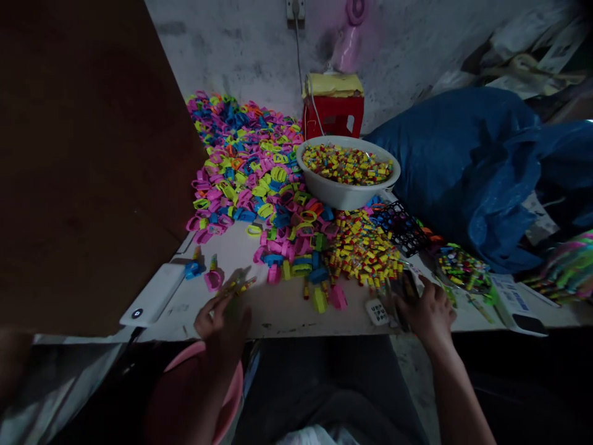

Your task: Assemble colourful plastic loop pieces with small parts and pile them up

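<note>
My left hand (222,321) is at the table's front edge, fingers curled at a small yellow tube (229,288) with coloured ends. Blur softens the contact. Another such tube (246,285) lies beside it. Two short pieces, a pink plastic case (214,280) and a blue case (193,269), each with a tube sticking up, stand to the left. My right hand (433,309) has thumb and fingers around a dark flat object (409,285), partly hidden. Just left of it rests a white block with black letters (377,312). Ahead spreads a pile of yellow tubes (364,247).
A heap of pink, yellow and blue plastic cases (259,179) covers the back left. A white basin (347,194) holds more yellow pieces. Blue bags (463,148) fill the right, a brown panel (92,167) the left. Below the edge is a pink bucket (234,395); a white device (155,293) lies left.
</note>
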`<action>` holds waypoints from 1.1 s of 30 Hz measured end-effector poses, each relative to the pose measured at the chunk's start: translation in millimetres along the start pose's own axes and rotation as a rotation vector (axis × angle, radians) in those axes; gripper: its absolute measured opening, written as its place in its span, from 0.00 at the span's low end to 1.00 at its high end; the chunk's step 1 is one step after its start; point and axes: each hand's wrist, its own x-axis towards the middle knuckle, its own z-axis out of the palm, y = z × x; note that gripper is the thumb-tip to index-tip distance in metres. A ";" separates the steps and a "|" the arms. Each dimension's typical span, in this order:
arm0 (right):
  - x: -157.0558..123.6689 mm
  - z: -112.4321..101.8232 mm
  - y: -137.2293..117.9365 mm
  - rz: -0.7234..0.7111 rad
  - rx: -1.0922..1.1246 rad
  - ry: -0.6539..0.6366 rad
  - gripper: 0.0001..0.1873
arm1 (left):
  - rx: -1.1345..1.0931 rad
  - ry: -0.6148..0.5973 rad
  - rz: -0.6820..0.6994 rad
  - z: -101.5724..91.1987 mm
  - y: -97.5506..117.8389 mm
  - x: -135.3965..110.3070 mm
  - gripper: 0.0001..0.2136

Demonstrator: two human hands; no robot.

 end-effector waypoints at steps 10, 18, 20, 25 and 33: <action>-4.3 -4.0 -59.1 -0.277 -0.200 -0.232 0.23 | -0.099 -0.496 0.378 39.4 128.9 -23.0 0.18; 10.5 -1.0 -81.3 -0.275 -0.201 -0.304 0.22 | -0.057 -0.662 0.327 51.3 132.1 -23.4 0.16; 13.9 -6.1 -79.6 -0.295 -0.188 -0.314 0.20 | -0.104 -0.682 0.307 47.5 128.7 -24.9 0.18; 6.6 -25.1 -63.5 -0.354 0.109 -0.357 0.12 | -0.302 -0.768 0.227 37.1 119.3 -31.0 0.22; -68.3 -54.2 -68.0 -0.591 0.998 -0.702 0.18 | -0.813 -0.799 -0.082 1.5 132.0 -43.1 0.16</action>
